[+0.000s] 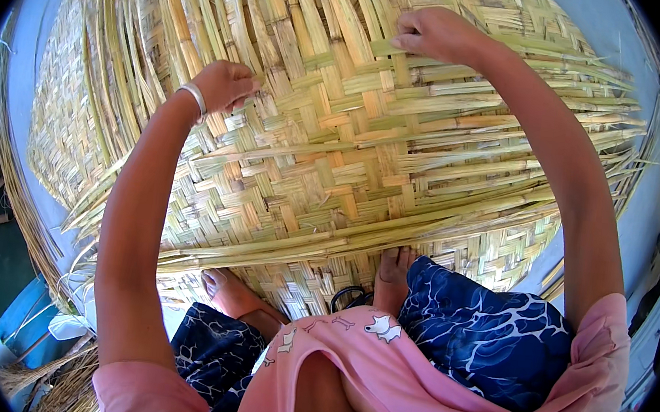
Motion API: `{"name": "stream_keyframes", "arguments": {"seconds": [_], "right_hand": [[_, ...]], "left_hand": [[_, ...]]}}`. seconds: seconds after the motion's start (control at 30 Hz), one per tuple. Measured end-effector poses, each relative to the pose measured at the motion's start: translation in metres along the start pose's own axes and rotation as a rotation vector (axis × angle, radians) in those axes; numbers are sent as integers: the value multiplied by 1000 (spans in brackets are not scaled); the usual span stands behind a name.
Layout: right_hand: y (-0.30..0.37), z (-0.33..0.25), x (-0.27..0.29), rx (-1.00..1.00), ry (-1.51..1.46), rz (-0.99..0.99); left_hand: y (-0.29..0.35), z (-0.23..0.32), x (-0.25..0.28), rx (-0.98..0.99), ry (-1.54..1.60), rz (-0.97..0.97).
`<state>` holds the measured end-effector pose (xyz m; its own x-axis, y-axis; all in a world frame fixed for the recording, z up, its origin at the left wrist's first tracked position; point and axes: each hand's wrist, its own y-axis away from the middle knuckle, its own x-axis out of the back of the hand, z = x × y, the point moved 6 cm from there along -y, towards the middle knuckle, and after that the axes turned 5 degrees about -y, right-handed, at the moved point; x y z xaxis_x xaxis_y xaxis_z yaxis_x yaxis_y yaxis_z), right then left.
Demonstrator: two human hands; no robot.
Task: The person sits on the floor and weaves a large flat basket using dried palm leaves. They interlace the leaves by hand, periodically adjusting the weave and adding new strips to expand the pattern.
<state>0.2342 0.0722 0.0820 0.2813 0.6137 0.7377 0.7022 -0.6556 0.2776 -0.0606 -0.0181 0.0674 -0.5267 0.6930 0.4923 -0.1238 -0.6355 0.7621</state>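
Note:
A large mat (318, 165) of flat yellow-green reed strips is spread before me, woven in the middle, with long unwoven strips at its far and right sides. My left hand (226, 87), with a pale bangle on its wrist, is closed with fingertips together at the edge of the weave, beside the lengthwise strips (192, 26). What lies in those fingertips is hidden. Farther off and to the right, my right hand (438, 35) is closed round the end of a green reed strip (381, 48), which runs leftward low over the weave.
My bare feet (394, 280) rest at the mat's near edge, by a bundle of crosswise strips (358, 244). Loose long strips (18, 184) lie along the left, near a blue container (25, 320). A bluish floor (601, 26) shows round the mat.

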Motion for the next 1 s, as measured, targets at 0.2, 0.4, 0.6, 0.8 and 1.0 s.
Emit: {"name": "stream_keyframes", "arguments": {"seconds": [0.2,0.4,0.6,0.8,1.0], "right_hand": [[-1,10,-17,-122,171,-92],[5,12,-16,-27,164,45],[4,5,-10,19,172,55],[10,-8,-12,-16,298,76],[11,-29,-17,-14,521,193]], "left_hand": [[5,18,-2,30,-324,88],[49,60,-17,-194,-655,890],[25,89,-93,-173,-594,950],[9,83,-103,-45,-649,861],[22,91,-106,-23,-690,826]]}}
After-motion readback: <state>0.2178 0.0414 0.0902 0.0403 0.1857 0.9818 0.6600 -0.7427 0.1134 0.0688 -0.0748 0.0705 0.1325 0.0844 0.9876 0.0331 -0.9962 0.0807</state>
